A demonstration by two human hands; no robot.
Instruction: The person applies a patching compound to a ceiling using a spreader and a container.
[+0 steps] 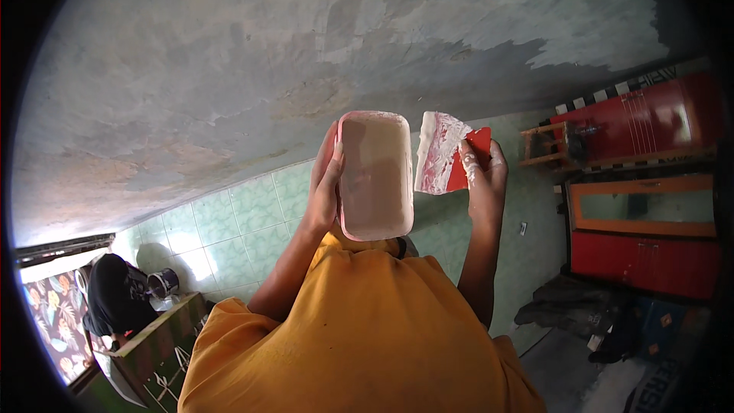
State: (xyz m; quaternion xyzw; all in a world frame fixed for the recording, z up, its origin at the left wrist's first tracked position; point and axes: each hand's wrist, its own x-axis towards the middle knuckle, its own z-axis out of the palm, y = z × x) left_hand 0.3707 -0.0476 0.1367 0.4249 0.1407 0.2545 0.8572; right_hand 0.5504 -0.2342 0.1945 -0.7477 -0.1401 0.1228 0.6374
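Observation:
My left hand (327,183) is wrapped round the left side of a rectangular plastic tub (378,235) with a pinkish rim. Pale putty is smeared over the tub's inner walls; how much lies at its bottom I cannot tell. In my right hand (489,180) is a flat red putty spreader (457,172), pinched between thumb and fingers. White putty coats much of its face, thickest along the left edge, and some sticks to my thumb. The spreader is just right of the tub, apart from it. Beyond both stands a grey wall (306,69) with lighter and darker patches.
Pale green tiles (245,214) cover the floor. Red cabinets (642,260) and a small wooden stool (544,145) are at the right, with dark cloth (573,310) below. At the lower left, a person in black (115,294) is near a bucket (163,283) and a wooden piece of furniture (157,340).

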